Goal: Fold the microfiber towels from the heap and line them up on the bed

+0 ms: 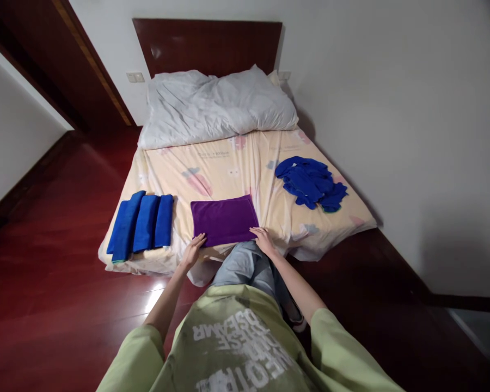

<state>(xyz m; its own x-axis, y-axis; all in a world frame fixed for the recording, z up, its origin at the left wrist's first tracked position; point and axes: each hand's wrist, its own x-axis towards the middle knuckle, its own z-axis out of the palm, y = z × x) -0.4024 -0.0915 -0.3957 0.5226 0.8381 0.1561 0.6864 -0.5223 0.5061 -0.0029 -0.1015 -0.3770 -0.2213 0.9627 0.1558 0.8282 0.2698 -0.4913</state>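
A purple towel [224,220], spread as a flat rectangle, lies near the front edge of the bed. At its near left corner, my left hand [193,250] rests with fingers stretched over the cloth. My right hand [263,240] touches the near right corner, its fingers also extended and lying on the fabric. Left of the purple towel are several folded blue towels [145,223], laid side by side as narrow bundles, one overlapping another. A crumpled heap of blue cloths [310,182] sits on the right part of the bed.
The bed has a cream patterned sheet [224,169] under thin, wrinkled clear plastic. A white quilt [220,106] lies bunched against the dark wooden headboard [208,46]. Close on the right stands a white wall [400,136]; reddish wooden floor [65,272] extends on the left.
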